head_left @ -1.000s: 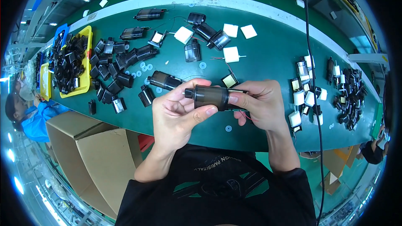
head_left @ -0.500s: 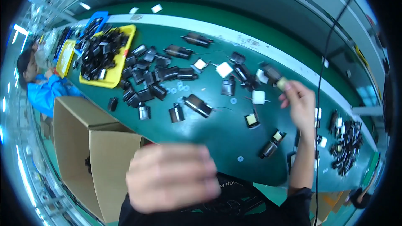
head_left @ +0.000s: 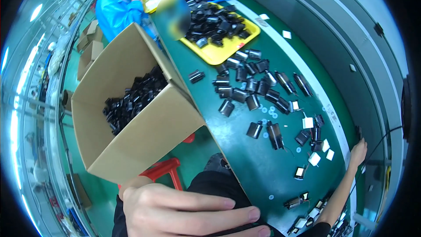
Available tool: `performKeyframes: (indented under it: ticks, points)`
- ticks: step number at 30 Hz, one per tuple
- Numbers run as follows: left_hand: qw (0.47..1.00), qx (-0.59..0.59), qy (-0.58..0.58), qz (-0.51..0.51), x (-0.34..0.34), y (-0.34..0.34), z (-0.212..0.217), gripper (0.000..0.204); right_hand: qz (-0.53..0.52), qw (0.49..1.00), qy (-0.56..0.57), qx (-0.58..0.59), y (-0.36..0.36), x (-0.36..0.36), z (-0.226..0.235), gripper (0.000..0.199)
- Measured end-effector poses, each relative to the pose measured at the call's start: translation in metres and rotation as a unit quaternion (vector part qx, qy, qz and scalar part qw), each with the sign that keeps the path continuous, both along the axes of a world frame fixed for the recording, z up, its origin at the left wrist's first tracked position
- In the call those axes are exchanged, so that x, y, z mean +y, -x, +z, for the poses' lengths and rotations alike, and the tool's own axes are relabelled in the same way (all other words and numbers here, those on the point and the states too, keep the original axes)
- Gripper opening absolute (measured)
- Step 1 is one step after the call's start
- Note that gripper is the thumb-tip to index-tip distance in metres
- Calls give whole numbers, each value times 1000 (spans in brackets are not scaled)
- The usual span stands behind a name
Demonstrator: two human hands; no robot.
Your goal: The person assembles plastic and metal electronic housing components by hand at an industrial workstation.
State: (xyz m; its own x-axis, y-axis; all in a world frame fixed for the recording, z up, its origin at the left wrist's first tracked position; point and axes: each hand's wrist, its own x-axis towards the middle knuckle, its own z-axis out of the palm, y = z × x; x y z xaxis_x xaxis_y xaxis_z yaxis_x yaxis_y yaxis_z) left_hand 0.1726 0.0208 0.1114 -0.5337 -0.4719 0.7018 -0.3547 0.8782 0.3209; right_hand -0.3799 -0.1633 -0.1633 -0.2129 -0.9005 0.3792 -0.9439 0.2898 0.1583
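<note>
Green workbench (head_left: pixel 245 166) strewn with black coil parts (head_left: pixel 245 85), left hand (head_left: pixel 184 213) near its front edge, flat, fingers extended, grasping nothing, right hand (head_left: pixel 358 152) at far edge, grip unclear, open cardboard box (head_left: pixel 144 136) of parts beside front edge.

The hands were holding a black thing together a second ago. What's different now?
Both hands have let go of the black part and moved apart. The left hand now lies low and close to the camera, empty. The right hand has reached out to the far edge of the green table. The view has swung left, so the cardboard box of black parts shows. The parts scattered on the table stayed put.
</note>
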Motion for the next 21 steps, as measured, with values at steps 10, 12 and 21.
performKeyframes:
  ticks: [10, 12, 21]
  points:
    - [997, 48, -12, 63, 33, 9, 13, 16, -18, 999, -33, 2, -49, 29, 25, 40]
    - [998, -34, 44, 14, 39, -2, 17, 15, 8, 999, -26, -29, -64, 48, 41, 38]
    - [979, 145, 126, 68, 43, 10, -16, 18, 56, 996, 4, -76, -79, 109, 68, 34]
